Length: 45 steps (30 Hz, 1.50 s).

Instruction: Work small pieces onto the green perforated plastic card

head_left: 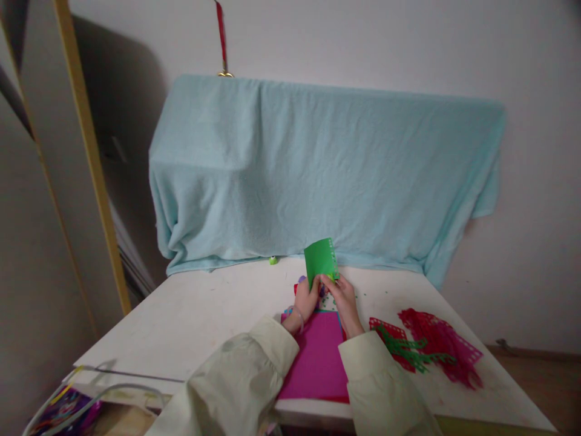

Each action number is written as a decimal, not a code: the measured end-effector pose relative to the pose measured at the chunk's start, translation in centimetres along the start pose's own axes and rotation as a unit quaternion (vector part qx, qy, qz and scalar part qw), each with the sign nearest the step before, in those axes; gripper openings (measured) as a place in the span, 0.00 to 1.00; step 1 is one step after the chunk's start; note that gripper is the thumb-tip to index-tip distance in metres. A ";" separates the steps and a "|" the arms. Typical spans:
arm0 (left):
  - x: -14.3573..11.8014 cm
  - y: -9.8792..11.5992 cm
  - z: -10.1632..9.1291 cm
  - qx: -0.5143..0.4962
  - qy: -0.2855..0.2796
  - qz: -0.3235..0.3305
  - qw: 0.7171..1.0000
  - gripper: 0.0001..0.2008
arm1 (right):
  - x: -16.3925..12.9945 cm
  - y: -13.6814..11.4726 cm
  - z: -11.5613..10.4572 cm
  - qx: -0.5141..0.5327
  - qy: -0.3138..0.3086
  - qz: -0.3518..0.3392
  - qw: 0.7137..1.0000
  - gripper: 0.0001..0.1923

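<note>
A green sheet of paper (319,258) stands up between my hands, with a row of small holes along its right edge. My left hand (307,298) is closed on the sheet's lower left part. My right hand (342,298) is closed at the lower right corner, around a small light-green tool (333,277) that looks like a hole punch; most of it is hidden by the fingers. Under my forearms lies a stack of coloured paper with a magenta sheet (313,363) on top. Small green bits (333,301) are scattered beyond the stack.
Cut red, magenta and green paper pieces with holes (436,342) lie heaped on the white table's (218,321) right side. A small green figure (273,260) stands at the back by a light-blue cloth (336,169). Purple and red items (301,280) sit partly behind my left hand.
</note>
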<state>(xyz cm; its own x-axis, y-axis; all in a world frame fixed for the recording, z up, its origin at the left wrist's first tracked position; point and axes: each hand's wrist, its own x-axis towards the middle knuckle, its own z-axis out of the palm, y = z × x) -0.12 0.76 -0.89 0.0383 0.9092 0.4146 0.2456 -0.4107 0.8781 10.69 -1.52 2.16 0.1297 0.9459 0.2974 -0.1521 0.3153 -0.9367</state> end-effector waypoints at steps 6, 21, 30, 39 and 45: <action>0.1 0.2 0.1 -0.007 0.018 -0.010 1.000 0.24 | 0.1 0.2 -0.1 -0.008 0.000 0.002 1.000 0.13; 0.0 0.3 -0.2 0.006 0.002 0.002 1.000 0.24 | -0.1 -0.3 0.2 -0.012 0.011 0.005 1.000 0.16; 0.2 0.2 -0.2 0.008 0.009 -0.006 1.000 0.24 | -0.3 -1.0 0.5 -0.017 0.012 0.008 1.000 0.17; 0.1 -0.1 0.0 0.021 0.009 -0.014 1.000 0.24 | -0.1 -1.2 0.5 0.004 0.006 0.006 1.000 0.16; 0.1 0.0 -0.1 0.021 0.008 -0.015 1.000 0.24 | -0.2 -1.2 0.5 -0.012 0.014 0.006 1.000 0.19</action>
<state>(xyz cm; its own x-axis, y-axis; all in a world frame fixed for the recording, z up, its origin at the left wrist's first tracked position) -0.20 0.82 -0.87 0.0150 0.9199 0.3920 0.2870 -0.3795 0.8796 10.35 -2.00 3.29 0.1560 0.9472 0.2802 -0.1305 0.3010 -0.9447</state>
